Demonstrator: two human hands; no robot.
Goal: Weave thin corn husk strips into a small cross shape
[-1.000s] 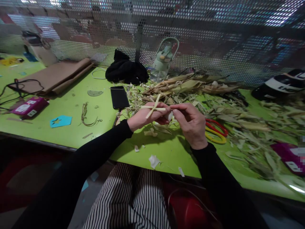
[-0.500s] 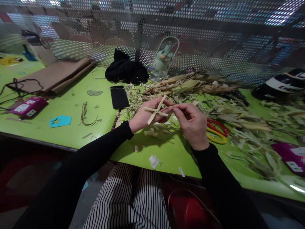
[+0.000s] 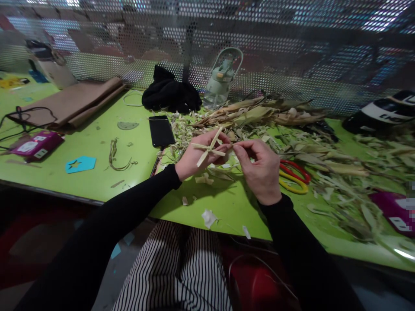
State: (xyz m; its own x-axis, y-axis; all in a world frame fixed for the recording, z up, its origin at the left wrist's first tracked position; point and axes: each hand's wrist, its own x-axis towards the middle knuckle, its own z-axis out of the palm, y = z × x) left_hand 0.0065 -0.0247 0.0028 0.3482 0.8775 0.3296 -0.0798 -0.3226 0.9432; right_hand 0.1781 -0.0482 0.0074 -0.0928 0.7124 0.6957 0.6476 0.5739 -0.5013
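My left hand (image 3: 197, 155) grips a small cross of pale dried husk strips (image 3: 209, 148) and holds it up above the green table (image 3: 97, 172). My right hand (image 3: 259, 166) pinches the end of one strip on the cross's right side, thumb and forefinger closed on it. A heap of dried corn husks (image 3: 259, 116) lies just behind both hands. Small husk scraps (image 3: 204, 179) lie on the table under my hands.
A black phone (image 3: 161, 131) lies left of my hands, red and yellow scissors (image 3: 295, 177) to the right. A pale green bottle (image 3: 222, 77) and black cloth (image 3: 170, 95) stand by the perforated metal screen (image 3: 292, 65). Purple packets (image 3: 34, 144) and brown paper (image 3: 68, 101) lie at left.
The cross has tilted a little in my left hand and my right hand has shifted slightly up and left along the strip. Nothing on the table moved.
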